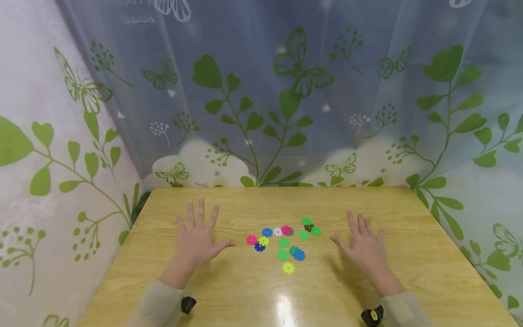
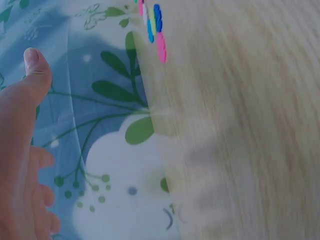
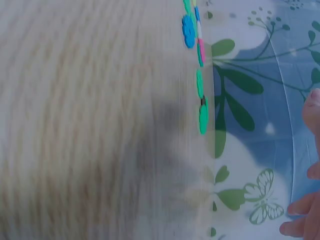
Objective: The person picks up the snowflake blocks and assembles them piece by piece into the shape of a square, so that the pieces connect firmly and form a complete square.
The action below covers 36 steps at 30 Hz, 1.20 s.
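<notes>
Discs [image 1: 283, 243]: between, apart from both | left hand [image 1: 197, 241]: fingers spread | right hand [image 1: 366, 249]: fingers spread

Home-like nook: wood-grain table [image 1: 229, 286] against leaf-and-butterfly print curtains [image 1: 261, 95]; exact room unclear.

- Pink discs [image 1: 251, 240]: two
- Yellow discs [image 1: 288, 268]: two
- Blue discs [image 1: 299, 255]: two
- Navy disc [image 1: 259, 247]: one
- White disc [image 1: 277, 231]: one
- Green discs [image 1: 282, 255]: five
- Teal discs [image 1: 292, 250]: two
- Brown disc [image 1: 308, 228]: one
- Hands [image 1: 198, 240]: two
- Worktop [image 1: 229, 290]: one
</notes>
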Each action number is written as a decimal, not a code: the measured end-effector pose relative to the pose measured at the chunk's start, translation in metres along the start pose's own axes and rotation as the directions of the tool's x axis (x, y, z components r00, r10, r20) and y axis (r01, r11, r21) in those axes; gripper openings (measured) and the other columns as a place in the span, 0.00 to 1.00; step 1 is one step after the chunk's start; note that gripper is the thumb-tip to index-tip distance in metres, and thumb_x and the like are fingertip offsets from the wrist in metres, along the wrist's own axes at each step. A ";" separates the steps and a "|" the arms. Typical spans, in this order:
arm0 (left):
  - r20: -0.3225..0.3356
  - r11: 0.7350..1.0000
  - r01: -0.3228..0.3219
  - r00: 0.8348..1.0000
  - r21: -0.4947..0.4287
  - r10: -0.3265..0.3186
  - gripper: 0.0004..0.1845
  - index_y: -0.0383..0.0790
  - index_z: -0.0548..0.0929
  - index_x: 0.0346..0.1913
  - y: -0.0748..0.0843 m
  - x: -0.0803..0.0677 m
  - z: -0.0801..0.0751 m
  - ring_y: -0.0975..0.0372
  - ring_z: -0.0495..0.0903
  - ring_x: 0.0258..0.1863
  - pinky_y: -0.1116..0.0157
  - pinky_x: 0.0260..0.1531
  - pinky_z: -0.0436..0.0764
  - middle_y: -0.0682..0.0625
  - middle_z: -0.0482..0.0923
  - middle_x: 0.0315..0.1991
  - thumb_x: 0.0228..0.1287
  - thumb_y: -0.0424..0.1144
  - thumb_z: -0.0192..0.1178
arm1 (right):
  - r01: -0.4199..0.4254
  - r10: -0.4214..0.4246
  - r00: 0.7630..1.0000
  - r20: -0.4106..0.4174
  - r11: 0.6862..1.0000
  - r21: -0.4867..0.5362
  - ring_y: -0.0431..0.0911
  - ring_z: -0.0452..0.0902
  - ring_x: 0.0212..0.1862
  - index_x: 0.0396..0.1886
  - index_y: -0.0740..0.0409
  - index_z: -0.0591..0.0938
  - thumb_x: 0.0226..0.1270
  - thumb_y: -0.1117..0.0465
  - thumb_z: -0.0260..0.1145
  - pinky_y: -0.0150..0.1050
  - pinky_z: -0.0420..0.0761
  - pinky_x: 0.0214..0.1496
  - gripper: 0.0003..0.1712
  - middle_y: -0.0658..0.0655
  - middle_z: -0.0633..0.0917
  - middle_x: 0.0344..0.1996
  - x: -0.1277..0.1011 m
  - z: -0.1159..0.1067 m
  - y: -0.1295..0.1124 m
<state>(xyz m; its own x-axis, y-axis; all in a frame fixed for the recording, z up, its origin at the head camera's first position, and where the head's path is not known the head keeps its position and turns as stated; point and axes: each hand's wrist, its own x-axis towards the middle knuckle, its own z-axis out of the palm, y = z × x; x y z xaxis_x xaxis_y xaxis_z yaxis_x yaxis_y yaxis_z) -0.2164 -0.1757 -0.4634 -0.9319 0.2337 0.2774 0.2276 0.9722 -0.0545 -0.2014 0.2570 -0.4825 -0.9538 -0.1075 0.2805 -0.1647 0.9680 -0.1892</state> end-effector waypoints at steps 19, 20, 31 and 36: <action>-0.009 0.941 -0.051 0.999 -0.335 0.051 0.51 0.35 0.64 0.66 0.051 0.004 0.016 0.44 0.79 0.44 0.55 0.29 0.83 0.34 0.70 0.59 0.48 0.70 0.58 | 0.151 -0.126 0.984 -0.123 0.963 0.225 0.60 0.80 0.40 0.55 0.67 0.75 0.62 0.49 0.65 0.54 0.82 0.38 0.30 0.67 0.83 0.41 -0.001 0.015 -0.058; 0.007 0.932 -0.034 0.999 -0.360 0.039 0.49 0.35 0.65 0.66 0.053 0.004 0.016 0.44 0.79 0.43 0.57 0.26 0.83 0.35 0.70 0.59 0.48 0.68 0.60 | 0.145 -0.123 0.987 -0.106 0.960 0.238 0.60 0.80 0.41 0.55 0.67 0.76 0.62 0.50 0.65 0.54 0.82 0.39 0.29 0.66 0.83 0.42 -0.002 0.016 -0.061; 0.097 0.862 0.078 0.995 -0.500 -0.034 0.27 0.37 0.80 0.51 0.068 0.013 0.034 0.50 0.76 0.45 0.56 0.39 0.82 0.42 0.75 0.48 0.49 0.48 0.71 | 0.030 -0.094 0.983 0.159 0.931 0.363 0.44 0.77 0.33 0.49 0.62 0.80 0.60 0.51 0.67 0.38 0.80 0.32 0.23 0.53 0.81 0.32 -0.007 0.037 -0.091; 0.180 0.788 0.149 0.982 -0.598 -0.049 0.18 0.36 0.81 0.42 0.068 0.021 0.045 0.55 0.75 0.38 0.59 0.36 0.80 0.44 0.74 0.40 0.49 0.40 0.71 | 0.049 -0.158 0.963 0.220 0.902 0.429 0.39 0.70 0.27 0.41 0.62 0.81 0.58 0.55 0.69 0.32 0.74 0.25 0.17 0.47 0.75 0.25 -0.009 0.042 -0.099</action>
<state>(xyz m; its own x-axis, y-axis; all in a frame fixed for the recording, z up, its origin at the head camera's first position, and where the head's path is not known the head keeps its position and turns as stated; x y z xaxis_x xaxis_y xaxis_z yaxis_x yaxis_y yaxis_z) -0.2329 -0.1043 -0.5049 -0.9776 0.1839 0.1027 0.2093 0.7933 0.5718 -0.1865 0.1526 -0.5056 -0.9476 -0.3059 0.0923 -0.3034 0.7705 -0.5606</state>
